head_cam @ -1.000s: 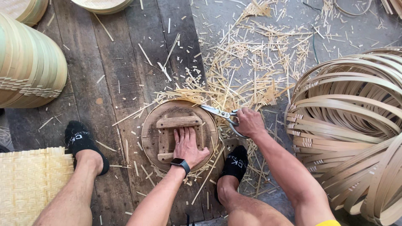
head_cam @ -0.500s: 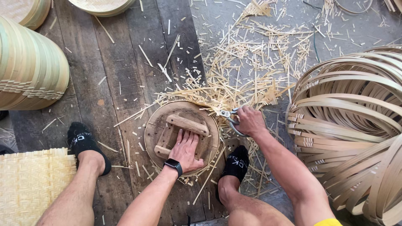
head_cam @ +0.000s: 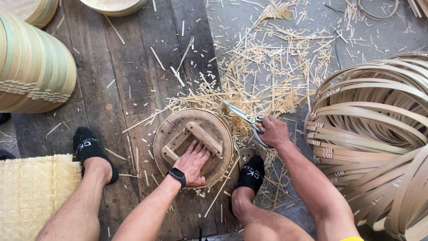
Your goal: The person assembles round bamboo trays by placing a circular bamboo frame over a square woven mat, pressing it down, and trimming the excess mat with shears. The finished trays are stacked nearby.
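My left hand [head_cam: 194,163] presses flat on a round wooden disc [head_cam: 174,129] with crossed wooden bars, which lies on a woven bamboo piece on the plank floor. A black watch sits on that wrist. My right hand [head_cam: 274,131] holds metal scissors [head_cam: 244,117], blades open and pointing up-left at the disc's upper right rim, where bamboo strip ends stick out. My two feet in black socks rest either side of the disc.
Cut bamboo slivers [head_cam: 276,67] litter the floor beyond the disc. A stack of bamboo hoops [head_cam: 379,129] stands at right. Stacked woven trays [head_cam: 31,67] sit at upper left, and a woven mat [head_cam: 31,192] lies at lower left.
The wooden disc has turned under my left hand, its bars now slanted. The scissors have opened at the rim.
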Motion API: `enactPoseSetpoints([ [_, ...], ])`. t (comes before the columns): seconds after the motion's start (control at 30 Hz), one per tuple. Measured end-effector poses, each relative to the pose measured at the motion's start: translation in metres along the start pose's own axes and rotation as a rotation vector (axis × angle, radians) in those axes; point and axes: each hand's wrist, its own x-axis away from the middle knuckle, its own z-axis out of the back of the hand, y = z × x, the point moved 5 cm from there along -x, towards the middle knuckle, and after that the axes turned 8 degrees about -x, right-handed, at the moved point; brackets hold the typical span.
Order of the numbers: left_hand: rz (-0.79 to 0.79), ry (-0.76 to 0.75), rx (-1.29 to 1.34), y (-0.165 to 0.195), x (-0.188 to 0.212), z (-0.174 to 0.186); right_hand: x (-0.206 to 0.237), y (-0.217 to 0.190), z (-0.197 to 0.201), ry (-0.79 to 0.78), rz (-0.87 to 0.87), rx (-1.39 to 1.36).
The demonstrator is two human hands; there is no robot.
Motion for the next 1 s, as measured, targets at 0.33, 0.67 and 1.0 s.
enactPoseSetpoints([
  [0.33,-0.152,-0.026,-0.048,0.001,0.008,-0.007,-0.029,-0.054,-0.006,-0.277,0.023,0.096],
  [0.67,-0.106,0.271,0.282,-0.011,0.001,0.008,0.001,0.039,0.007,0.017,-0.555,0.077],
  [1.0,0.237,0.499,0.384,-0.11,-0.086,0.067,-0.004,-0.063,-0.021,-0.275,-0.328,-0.78],
])
